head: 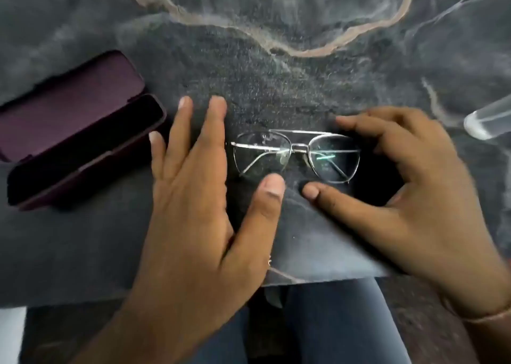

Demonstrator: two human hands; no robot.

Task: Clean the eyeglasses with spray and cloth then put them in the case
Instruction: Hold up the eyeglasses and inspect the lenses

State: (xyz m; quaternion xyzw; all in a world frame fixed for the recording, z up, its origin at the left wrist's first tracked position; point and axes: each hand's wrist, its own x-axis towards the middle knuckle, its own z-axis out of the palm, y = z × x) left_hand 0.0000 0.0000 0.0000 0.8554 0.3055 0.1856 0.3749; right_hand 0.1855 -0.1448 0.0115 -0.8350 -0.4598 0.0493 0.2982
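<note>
Thin metal-framed eyeglasses (297, 154) lie folded on the dark marble table (276, 73), at the far edge of a smooth grey cloth (318, 239). My left hand (193, 197) rests flat just left of them, fingers straight and thumb tip near the left lens. My right hand (409, 186) arches round the right end of the frame. Its fingers are over the top right corner and its thumb is just below the lenses, apart from the frame. An open maroon case (77, 131) lies at the left. A clear bottle (486, 123) pokes in at the right edge.
The table's near edge runs just below my hands, with my legs in blue jeans (331, 322) beneath it. The cloth reaches left to under the case. A thin bracelet (486, 318) is on my right wrist.
</note>
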